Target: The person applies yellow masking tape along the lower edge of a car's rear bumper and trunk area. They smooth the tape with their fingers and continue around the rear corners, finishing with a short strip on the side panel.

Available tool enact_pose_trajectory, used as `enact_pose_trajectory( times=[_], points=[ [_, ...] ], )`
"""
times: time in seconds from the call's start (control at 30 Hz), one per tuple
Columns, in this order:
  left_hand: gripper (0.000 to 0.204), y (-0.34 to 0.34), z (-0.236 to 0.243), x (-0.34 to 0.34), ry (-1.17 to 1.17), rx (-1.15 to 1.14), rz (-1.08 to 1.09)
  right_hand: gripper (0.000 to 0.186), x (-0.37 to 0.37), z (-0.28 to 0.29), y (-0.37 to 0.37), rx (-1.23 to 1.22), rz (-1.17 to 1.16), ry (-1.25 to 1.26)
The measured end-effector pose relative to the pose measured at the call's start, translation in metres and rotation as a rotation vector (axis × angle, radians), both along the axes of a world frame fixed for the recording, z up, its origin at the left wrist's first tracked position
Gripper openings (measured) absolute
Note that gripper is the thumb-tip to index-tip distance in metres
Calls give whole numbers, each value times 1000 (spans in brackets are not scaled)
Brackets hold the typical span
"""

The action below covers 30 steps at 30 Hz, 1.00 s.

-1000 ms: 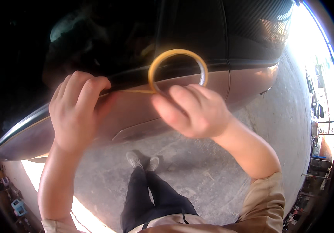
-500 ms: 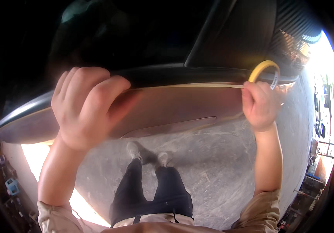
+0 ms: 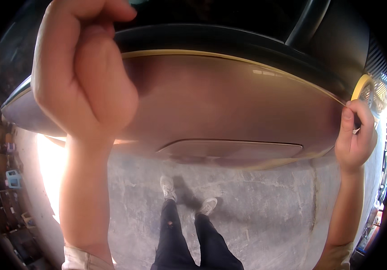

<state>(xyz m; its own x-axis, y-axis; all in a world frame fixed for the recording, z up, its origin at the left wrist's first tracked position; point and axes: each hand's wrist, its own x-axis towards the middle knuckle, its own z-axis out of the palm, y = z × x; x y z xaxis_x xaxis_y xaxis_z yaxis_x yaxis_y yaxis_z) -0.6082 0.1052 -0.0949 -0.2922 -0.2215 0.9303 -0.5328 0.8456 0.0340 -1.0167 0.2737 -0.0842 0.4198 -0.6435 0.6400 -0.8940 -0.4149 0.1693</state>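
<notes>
A narrow strip of yellow tape (image 3: 229,56) runs along the upper edge of a mauve-brown painted panel (image 3: 229,103), below a black trim. At its right end, my right hand (image 3: 357,139) pinches the tape between thumb and fingers. The yellow roll of tape (image 3: 359,88) stands just above those fingers, partly behind them. My left hand (image 3: 85,76) is raised in front of the panel's left part, close to the camera. Its fingers bend loosely, apart from the thumb, with nothing seen in them. The upper fingers are partly cut off by the picture's top edge.
Grey concrete floor (image 3: 265,202) lies under the panel, with my shoes (image 3: 168,186) and dark trousers on it. Cluttered shelving (image 3: 9,202) with a light-blue container (image 3: 13,179) lines the left side. A dark ribbed part (image 3: 380,67) is at the upper right.
My right hand has moved right with the tape roll. My left hand is higher and looks larger. The view has shifted, showing more of the panel and the tape strip.
</notes>
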Motion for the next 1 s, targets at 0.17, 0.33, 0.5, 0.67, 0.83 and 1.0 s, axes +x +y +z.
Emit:
enact_pose_trajectory(
  times=[0.17,0.33,0.5,0.67,0.83,1.0],
  points=[
    [29,-6,-6,-2,165,12,51,19,1,-8,-4,-73,-38,0],
    [29,-12,-6,-4,148,-46,16,18,-7,-19,-5,-107,-12,-17],
    [24,9,-8,3,35,92,25,19,-18,-24,3,-64,96,-118],
    [21,8,-9,-1,-39,28,30,22,-33,-39,10,-35,225,-335],
    [21,4,-6,-8,-90,1,-8,20,-23,-32,9,-13,184,-320],
    [22,8,1,-14,-128,20,-66,17,18,-19,-13,-206,-28,-47]
  ],
)
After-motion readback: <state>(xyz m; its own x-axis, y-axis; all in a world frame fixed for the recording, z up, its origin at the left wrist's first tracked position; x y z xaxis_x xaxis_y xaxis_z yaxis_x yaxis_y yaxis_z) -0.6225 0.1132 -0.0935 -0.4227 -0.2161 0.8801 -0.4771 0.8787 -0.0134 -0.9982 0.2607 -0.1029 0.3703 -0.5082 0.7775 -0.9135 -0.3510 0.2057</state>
